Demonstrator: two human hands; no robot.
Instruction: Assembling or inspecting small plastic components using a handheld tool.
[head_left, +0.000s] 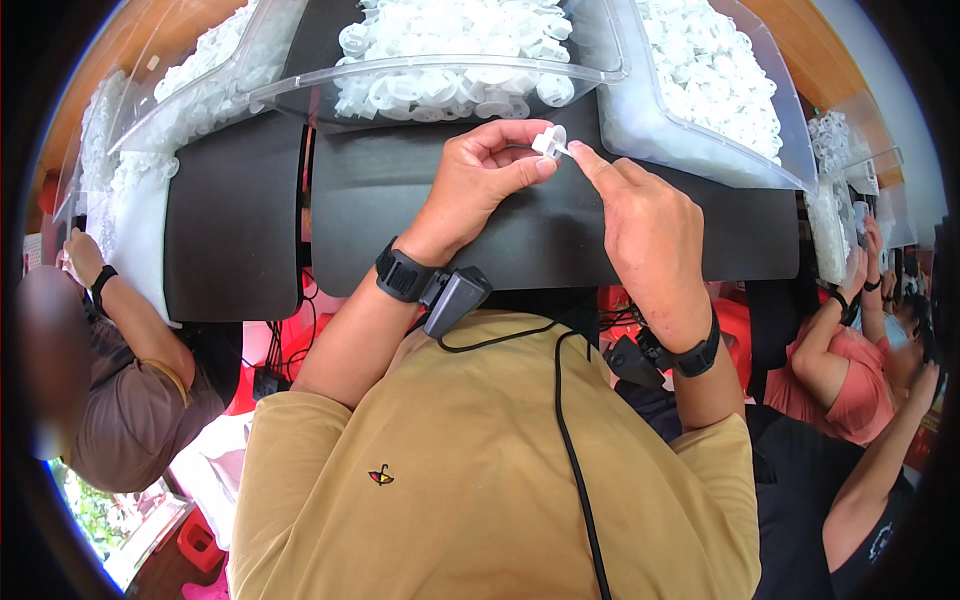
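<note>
Above the table's far half, my left hand (483, 178) pinches a small white plastic part (548, 142) between thumb and forefinger. The part has a round disc and a blocky side. My right hand (645, 215) is closed, its forefinger reaching to a thin white stem (565, 151) beside the part. Whether that stem is a separate piece I cannot tell, and my right thumb is hidden. Just beyond my hands stands a clear plastic bin (440, 68) full of similar white parts.
Another clear bin (690, 150) of white pieces stands to the right, and one (215, 95) to the left. The dark table (400, 235) lies under my hands. Co-workers sit at left (140, 390) and right (835, 375). A black cable (565, 430) hangs down my shirt.
</note>
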